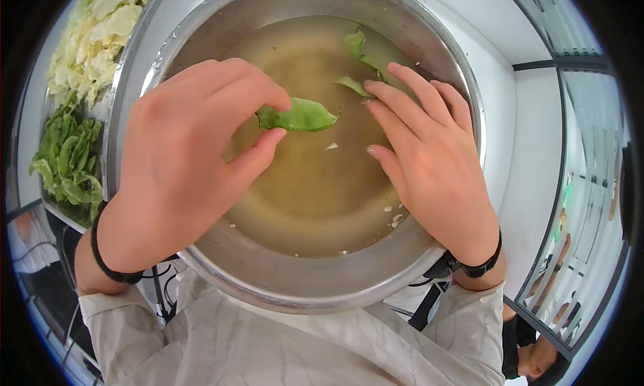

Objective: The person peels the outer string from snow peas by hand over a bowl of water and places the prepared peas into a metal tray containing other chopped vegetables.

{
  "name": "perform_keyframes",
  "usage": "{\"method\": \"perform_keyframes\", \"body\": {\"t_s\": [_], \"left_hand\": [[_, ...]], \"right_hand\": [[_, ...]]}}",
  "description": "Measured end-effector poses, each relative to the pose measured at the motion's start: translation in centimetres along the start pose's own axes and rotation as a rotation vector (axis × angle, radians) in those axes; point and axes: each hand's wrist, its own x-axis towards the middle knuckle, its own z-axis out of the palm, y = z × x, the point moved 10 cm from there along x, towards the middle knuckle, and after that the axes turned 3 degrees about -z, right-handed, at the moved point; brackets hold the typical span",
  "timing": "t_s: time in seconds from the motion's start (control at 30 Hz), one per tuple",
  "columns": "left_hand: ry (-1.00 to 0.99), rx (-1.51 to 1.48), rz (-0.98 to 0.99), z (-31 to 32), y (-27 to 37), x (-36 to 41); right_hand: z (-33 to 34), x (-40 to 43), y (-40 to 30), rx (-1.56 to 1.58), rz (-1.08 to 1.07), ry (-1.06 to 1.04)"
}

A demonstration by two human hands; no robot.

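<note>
A large round stainless steel basin [322, 275] holds cloudy yellowish water [302, 184]. My left hand [186, 139] is over it, pinching a flat green bean pod [304, 115] between thumb and index finger. Over the basin's right side, my right hand [427, 144] has its thumb apart from its spread fingers. By its fingertips lies a small green pod piece [352, 86]; whether they touch cannot be made out. Just beyond is a curled green pod piece [356, 43], partly in the water. A pale scrap [331, 146] floats near the middle.
Left of the basin, a metal tray [108, 134] holds torn pale cabbage leaves [95, 48] and a pile of green pods [70, 154]. White bits [396, 220] sit near the basin's lower right wall. A glass-fronted panel [588, 184] stands at right, with another person [536, 356] below it.
</note>
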Motion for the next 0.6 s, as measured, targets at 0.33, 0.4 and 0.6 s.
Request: {"method": "perform_keyframes", "body": {"t_s": [0.33, 0.4, 0.6], "left_hand": [[-0.018, -0.124, -0.014, 0.5, -0.2, 0.3], [-0.016, -0.134, -0.012, 0.5, -0.3, 0.4], [-0.040, -0.135, -0.015, 0.9, -0.3, 0.2]], "right_hand": [[-0.6, -0.8, 3.0, 0.493, 0.155, 0.169], [-0.3, -0.8, 2.9, 0.472, 0.175, 0.115], [0.3, -0.9, 2.5, 0.408, 0.180, 0.040]]}}
